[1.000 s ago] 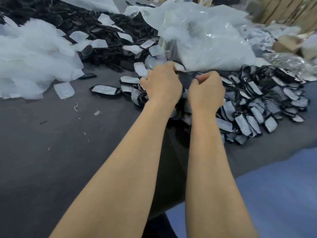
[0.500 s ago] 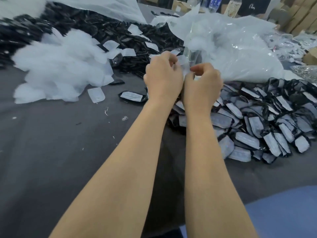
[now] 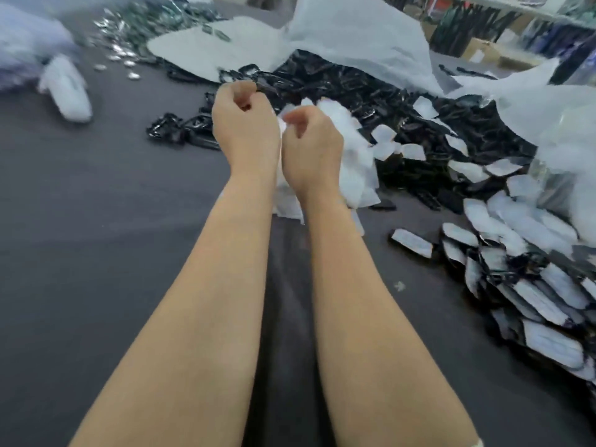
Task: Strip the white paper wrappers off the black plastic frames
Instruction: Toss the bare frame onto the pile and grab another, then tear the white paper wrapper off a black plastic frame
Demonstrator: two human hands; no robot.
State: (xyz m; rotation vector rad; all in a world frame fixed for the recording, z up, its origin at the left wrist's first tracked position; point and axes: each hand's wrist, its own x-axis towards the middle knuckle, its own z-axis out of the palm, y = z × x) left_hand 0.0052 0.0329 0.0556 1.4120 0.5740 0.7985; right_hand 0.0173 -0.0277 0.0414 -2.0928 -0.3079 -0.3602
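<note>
Head view, motion-blurred.

- Left hand [image 3: 245, 124] and right hand [image 3: 311, 143] are raised side by side over the grey table [image 3: 96, 253]. Both are curled into loose fists, thumbs against forefingers. Can't tell what either one pinches.
- Wrapped frames [image 3: 532, 285]: heap at the right table edge. Each is a glossy black rim with a white paper panel across its face, and they overlap like shingles.
- Bare black frames [image 3: 371, 91]: big shiny pile beyond the hands. A small cluster [image 3: 180, 130] sits just left of the left hand.
- Loose white wrappers [image 3: 351, 162]: crumpled mound right behind the right hand, with singles scattered over the black pile.
- White plastic sheeting [image 3: 354, 33] is draped over the far piles.
</note>
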